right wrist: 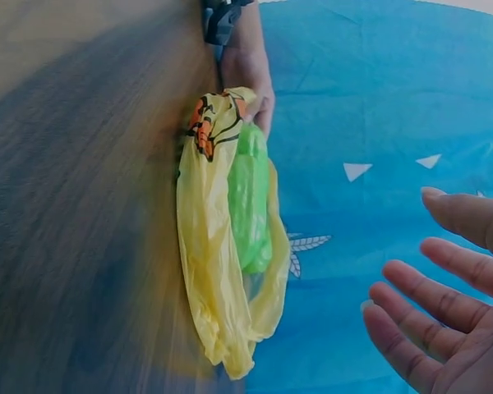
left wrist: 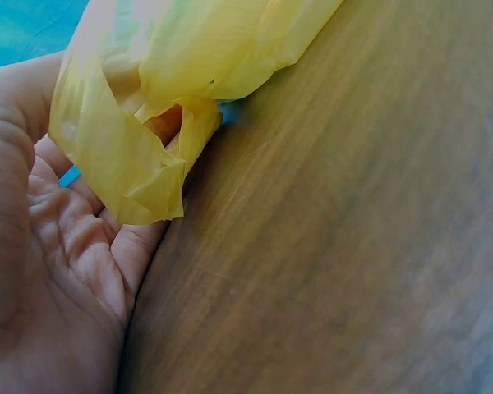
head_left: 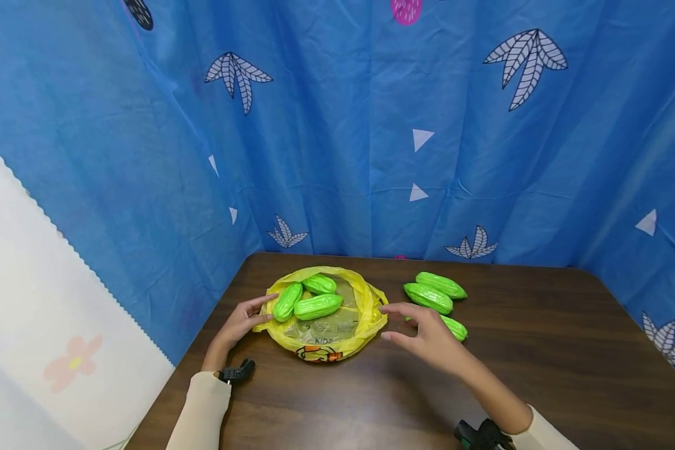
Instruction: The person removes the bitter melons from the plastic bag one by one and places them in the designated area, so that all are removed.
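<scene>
A yellow plastic bag [head_left: 365,312] lies wide open on the table, its mouth upward. Three glossy green, ridged, cucumber-shaped pieces [head_left: 318,307] are inside it, toward the left and back. My left hand [head_left: 240,322] holds the bag's left rim between thumb and fingers; in the left wrist view the loose yellow plastic [left wrist: 148,156] hangs over the palm. Just off the bag's right rim is my right hand [head_left: 427,334], fingers spread and nothing in them. Beyond that hand lie three more green pieces [head_left: 429,298], the nearest partly hidden by it.
The dark brown wooden table [head_left: 551,337] reaches back to a blue patterned curtain [head_left: 337,144]. A white cloth with a flower print [head_left: 62,350] hangs at the left. Both wrists carry black camera mounts [head_left: 237,372].
</scene>
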Tool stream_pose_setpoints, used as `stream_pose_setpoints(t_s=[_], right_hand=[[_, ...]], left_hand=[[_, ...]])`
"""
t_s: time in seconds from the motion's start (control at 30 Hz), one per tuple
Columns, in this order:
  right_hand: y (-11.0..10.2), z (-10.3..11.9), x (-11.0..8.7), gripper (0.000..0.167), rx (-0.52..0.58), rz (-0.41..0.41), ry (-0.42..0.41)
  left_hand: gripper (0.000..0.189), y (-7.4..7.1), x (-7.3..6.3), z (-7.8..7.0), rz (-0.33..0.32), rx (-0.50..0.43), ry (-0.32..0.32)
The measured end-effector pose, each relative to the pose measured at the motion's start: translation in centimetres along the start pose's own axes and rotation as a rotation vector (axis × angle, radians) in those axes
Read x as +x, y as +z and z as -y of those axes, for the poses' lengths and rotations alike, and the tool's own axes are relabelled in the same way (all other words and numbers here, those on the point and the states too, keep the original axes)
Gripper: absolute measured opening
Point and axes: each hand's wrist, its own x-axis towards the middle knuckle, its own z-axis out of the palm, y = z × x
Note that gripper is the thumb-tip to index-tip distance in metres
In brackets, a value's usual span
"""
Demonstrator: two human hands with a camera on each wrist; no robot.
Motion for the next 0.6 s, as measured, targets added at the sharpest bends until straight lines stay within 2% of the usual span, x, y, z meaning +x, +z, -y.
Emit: stream_pose_setpoints(t_s=[0.13,0.43,0.6], right_hand=[[0.6,-0.2,1.3,0.041,0.056,0.012,-0.018],[1.9,-0.5,4.0,0.040,0.031,0.027,0.006],[2.6,-0.8,5.1,0.040,0.048,0.036,-0.018]], left_hand=[[0.054,0.0,0.1,-0.1,-0.001,0.006,-0.005],[0.053,-0.2,0.2,-0.1,-0.007,0.033,0.006],[0.053,0.0,0.1,0.0,-0.006,0.019,-0.004]])
